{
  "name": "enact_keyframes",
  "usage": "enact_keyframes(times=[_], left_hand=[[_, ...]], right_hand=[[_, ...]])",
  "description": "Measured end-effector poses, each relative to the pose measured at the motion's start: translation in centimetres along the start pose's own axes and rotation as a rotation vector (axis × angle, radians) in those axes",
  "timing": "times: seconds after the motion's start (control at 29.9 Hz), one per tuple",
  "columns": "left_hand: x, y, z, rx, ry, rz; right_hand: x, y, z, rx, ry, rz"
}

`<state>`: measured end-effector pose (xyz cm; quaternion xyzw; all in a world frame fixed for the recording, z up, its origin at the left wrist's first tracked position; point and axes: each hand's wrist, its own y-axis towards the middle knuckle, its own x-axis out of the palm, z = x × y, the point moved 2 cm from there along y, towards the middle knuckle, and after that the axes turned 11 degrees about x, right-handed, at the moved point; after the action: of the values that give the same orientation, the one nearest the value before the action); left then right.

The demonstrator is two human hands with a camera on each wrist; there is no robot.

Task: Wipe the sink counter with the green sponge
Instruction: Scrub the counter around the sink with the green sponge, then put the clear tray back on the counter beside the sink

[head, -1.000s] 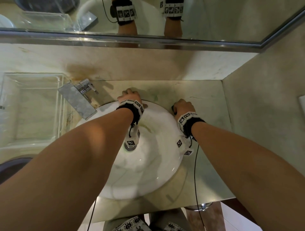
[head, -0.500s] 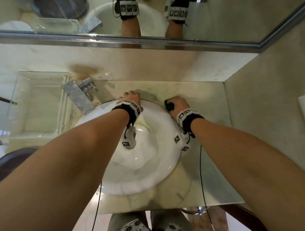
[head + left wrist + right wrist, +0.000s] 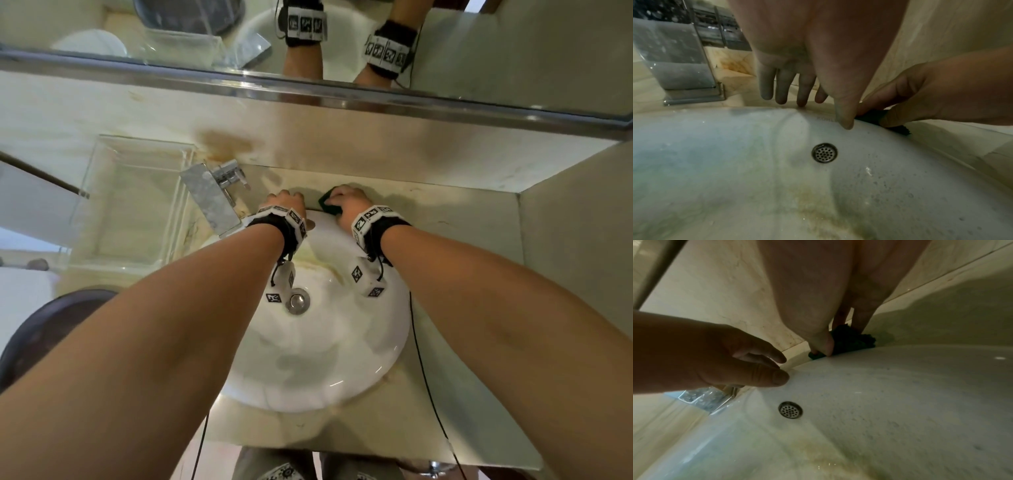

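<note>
Head view shows the right hand (image 3: 349,202) with fingers clamped on the green sponge (image 3: 327,202), pressed on the counter (image 3: 445,212) just behind the sink (image 3: 376,359) rim. Beside it, nearer the faucet (image 3: 210,198), the left hand (image 3: 286,202) rests straight, slightly spread fingers (image 3: 781,87) on that rim.

sponge (image 3: 328,204) on counter (image 3: 455,219) behind basin (image 3: 325,359) | faucet (image 3: 214,198) left of basin
</note>
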<state>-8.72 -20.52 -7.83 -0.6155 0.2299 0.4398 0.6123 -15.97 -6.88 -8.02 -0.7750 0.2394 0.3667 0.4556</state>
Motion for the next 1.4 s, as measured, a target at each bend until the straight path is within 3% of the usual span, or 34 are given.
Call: enact_keyframes(times=[0.17, 0.4, 0.74, 0.87, 1.17, 1.4], left_hand=[[-0.3, 0.3, -0.7, -0.012, -0.014, 0.05], [-2.3, -1.4, -0.7, 0.058, -0.063, 0.091], [-7.8, -11.1, -2.2, -0.012, -0.168, 0.304], [-8.8, -17.1, -5.0, -0.089, -0.169, 0.395], [-8.1, -26.5, -13.7, -0.305, -0.296, 0.416], [-6.0, -28.2, -21.7, -0.385, -0.33, 0.359]], right_hand=[[-0.6, 0.5, -0.8, 0.016, -0.031, -0.062], [-3.3, -1.3, -2.4, 0.051, 0.041, 0.068], [-7.2, -7.2, -9.5, -0.1, -0.031, 0.113], [-8.0, -10.3, -13.6, -0.211, -0.059, 0.108], [-6.3, -15.3, -22.4, -0.37, -0.105, 0.064], [-3.1, -14.5, -29.0, -0.299, -0.219, -0.06]])
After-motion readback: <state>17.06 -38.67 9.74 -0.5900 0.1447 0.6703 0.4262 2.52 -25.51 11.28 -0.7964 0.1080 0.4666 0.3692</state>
